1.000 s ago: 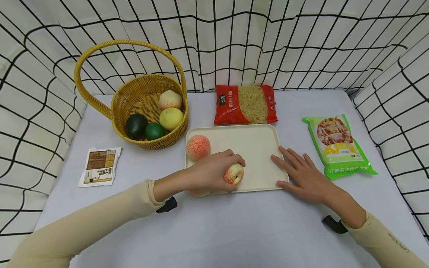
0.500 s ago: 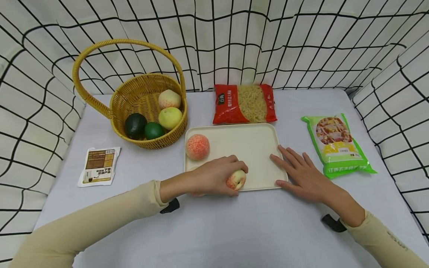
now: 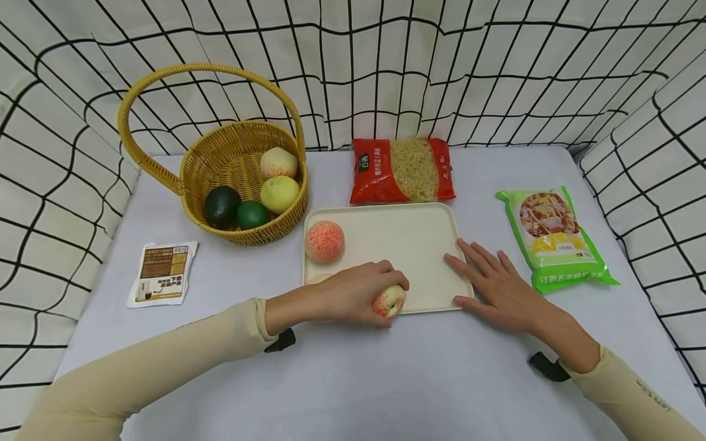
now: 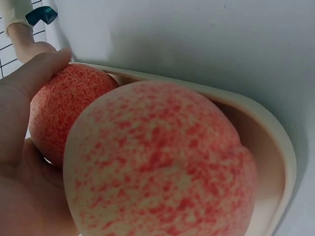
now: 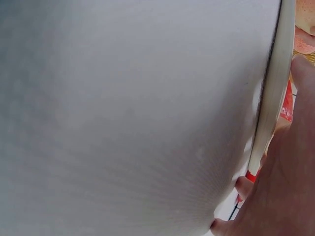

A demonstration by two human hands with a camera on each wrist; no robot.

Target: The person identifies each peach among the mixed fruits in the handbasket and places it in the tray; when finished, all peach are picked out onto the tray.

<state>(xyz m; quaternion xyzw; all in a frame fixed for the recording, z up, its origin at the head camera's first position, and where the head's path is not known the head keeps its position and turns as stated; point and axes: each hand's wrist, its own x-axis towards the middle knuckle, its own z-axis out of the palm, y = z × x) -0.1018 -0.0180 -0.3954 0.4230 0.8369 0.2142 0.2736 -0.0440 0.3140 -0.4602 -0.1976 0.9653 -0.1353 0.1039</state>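
Note:
My left hand (image 3: 350, 294) grips a red-speckled peach (image 3: 389, 301) at the near side of a cream tray (image 3: 419, 245). In the left wrist view, thumb and fingers wrap this held peach (image 4: 74, 105). A second peach (image 4: 162, 167) looms large in front of it, inside the tray's corner; the left hand mostly hides it in the head view. Another peach (image 3: 325, 242), redder, sits at the tray's far left. My right hand (image 3: 499, 291) lies with fingers spread at the tray's right edge, its fingertips on the rim.
A wicker basket (image 3: 193, 196) at back left holds a peach, a yellow fruit, an avocado (image 3: 222, 207) and a smaller green item. A red pasta bag (image 3: 404, 171) lies behind the tray. To the right is a green food bag (image 3: 557, 239), to the left a small white packet (image 3: 162, 274).
The left hand and its peach have shifted slightly right and nearer to me over the tray, then stayed almost still. My right hand has kept its place at the tray's edge.

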